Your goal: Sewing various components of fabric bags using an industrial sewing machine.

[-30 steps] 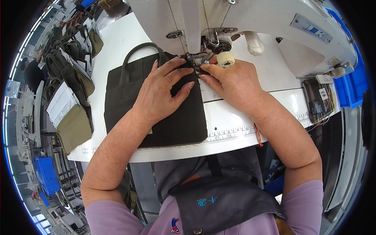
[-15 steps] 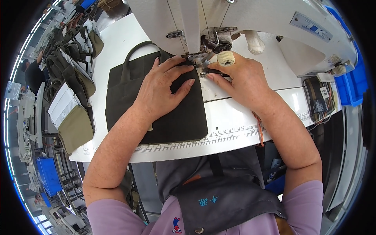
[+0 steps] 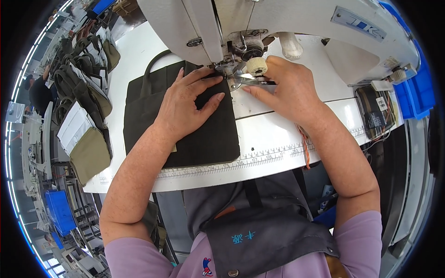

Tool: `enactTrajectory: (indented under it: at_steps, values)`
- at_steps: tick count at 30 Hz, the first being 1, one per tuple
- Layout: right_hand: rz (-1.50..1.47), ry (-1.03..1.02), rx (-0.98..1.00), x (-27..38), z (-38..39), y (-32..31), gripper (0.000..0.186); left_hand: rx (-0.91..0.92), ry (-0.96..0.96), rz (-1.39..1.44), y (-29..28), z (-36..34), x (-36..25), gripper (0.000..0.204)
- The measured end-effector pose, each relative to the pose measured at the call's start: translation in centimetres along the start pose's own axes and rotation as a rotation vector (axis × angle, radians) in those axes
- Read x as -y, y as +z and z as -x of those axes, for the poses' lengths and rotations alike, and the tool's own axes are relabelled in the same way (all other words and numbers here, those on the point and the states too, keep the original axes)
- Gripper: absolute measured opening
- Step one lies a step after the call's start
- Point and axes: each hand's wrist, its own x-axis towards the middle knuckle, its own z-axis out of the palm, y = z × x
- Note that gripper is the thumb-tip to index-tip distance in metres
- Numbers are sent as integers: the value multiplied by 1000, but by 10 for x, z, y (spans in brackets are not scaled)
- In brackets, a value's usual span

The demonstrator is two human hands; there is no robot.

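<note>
A dark olive fabric bag (image 3: 208,143) with a looped handle (image 3: 148,78) lies flat on the white table, its upper right edge beside the sewing machine's needle area (image 3: 228,69). My left hand (image 3: 183,104) rests palm down on the bag, fingers spread, fingertips close to the presser foot. Right of the needle, my right hand (image 3: 294,90) is closed around small metal thread snips (image 3: 260,82). Their blades stand apart and point left at the bag's edge by the needle. The machine's round cream knob (image 3: 256,66) hides part of my right fingers.
The white sewing machine body (image 3: 306,18) spans the top. A ruler strip (image 3: 273,155) runs along the table's front edge, with orange cord (image 3: 306,146) hanging over it. Stacked olive bag pieces (image 3: 90,155) stand at left. At right are a dark pouch (image 3: 372,111) and blue bin (image 3: 417,99).
The snips' blades now show more clearly and spread apart near the needle. My left hand stays on the bag. The whole view has shifted slightly, moving the machine and bag left in the picture.
</note>
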Motion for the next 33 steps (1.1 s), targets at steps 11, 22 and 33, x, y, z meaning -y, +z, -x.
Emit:
enactTrajectory:
  at_steps: [11, 22, 33]
  values:
    - [-699, 107, -317, -15, -20, 22, 30, 29, -29, -26, 0, -2, -2, 38]
    - [-828, 262, -214, -13, -20, 20, 25, 53, -19, -37, -2, 2, -8, 40]
    - [-833, 277, -143, -8, -19, 11, 31, 75, -54, -37, -5, 3, -13, 41]
